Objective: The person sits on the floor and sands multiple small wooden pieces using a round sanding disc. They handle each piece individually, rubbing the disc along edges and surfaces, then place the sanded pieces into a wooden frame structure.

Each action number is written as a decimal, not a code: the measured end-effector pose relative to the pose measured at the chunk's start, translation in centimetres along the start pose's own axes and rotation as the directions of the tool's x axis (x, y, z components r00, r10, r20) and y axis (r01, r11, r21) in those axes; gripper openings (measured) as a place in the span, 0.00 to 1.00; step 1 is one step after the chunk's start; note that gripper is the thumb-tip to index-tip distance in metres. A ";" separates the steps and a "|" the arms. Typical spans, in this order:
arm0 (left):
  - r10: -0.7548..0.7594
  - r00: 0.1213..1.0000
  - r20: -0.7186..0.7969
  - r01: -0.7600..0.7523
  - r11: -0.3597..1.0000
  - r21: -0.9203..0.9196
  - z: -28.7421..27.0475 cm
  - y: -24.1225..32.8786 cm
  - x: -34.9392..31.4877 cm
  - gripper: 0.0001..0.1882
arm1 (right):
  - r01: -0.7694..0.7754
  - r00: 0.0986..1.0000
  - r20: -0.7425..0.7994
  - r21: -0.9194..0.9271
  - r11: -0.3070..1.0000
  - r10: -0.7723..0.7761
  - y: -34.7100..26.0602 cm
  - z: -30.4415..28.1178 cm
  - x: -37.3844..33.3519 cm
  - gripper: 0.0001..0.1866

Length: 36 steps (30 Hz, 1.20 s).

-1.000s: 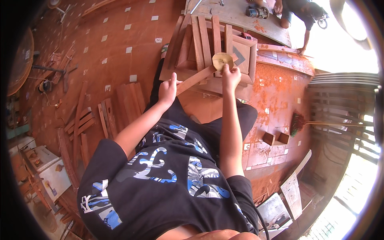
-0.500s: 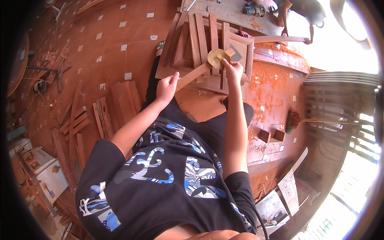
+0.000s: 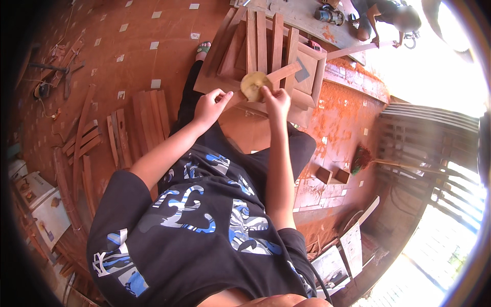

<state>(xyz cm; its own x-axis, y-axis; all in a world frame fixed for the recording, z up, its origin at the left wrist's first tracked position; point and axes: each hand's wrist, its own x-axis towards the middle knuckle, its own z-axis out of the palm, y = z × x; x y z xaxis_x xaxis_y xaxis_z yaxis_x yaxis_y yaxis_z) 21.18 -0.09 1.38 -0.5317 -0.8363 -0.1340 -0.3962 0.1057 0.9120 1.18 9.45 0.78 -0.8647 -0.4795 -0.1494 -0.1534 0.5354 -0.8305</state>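
My left hand point(image 3: 210, 108) is closed on the near end of a reddish wooden strip point(image 3: 284, 72), which slants away to the right over a stack of wood. In my right hand point(image 3: 277, 103) is a round, yellowish sanding disc point(image 3: 253, 84), pinched between thumb and fingers. The disc lies across the middle of the strip, close to my left hand, and hides that stretch of it. A dark grey flat piece point(image 3: 302, 70) sits by the strip's far end. Beneath are several loose wooden strips point(image 3: 251, 41) on a panelled wooden piece point(image 3: 306, 97).
A co-worker point(image 3: 377, 15) bends over a long board point(image 3: 358, 50) at the far right, near a motor-like tool point(image 3: 329, 15). Planks point(image 3: 151, 115) lie on the floor to my left. On the right are a broom point(image 3: 363, 157), a small wooden box point(image 3: 332, 176) and orange shavings point(image 3: 335, 102).
My right hand has drawn the disc along the strip, nearer and leftward toward my left hand, baring the strip's far part. The whole view has shifted slightly.
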 end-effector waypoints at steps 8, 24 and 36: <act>-0.161 0.944 0.287 0.147 0.987 0.069 -0.1 1.9 0.0 0.23 | -0.066 0.996 0.042 -0.285 0.956 0.081 0.7 -6.3 10.9 0.25; -0.330 0.836 0.439 0.044 0.836 0.547 4.6 7.7 8.1 0.50 | -0.322 0.946 0.251 0.640 0.698 0.206 7.0 -9.1 -0.4 0.10; -0.347 0.803 0.485 0.118 0.890 0.441 2.3 2.5 5.0 0.47 | -0.360 0.933 0.279 0.728 0.583 0.227 9.5 -10.1 0.6 0.11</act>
<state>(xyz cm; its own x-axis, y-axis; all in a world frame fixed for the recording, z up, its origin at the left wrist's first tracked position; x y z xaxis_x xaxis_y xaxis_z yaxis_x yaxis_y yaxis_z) 15.82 -2.78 2.07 -0.6522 -0.4475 -0.6118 -0.7455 0.2324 0.6247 -5.63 21.27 -1.74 -0.7084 -0.5197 -0.4775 0.5696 -0.0216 -0.8216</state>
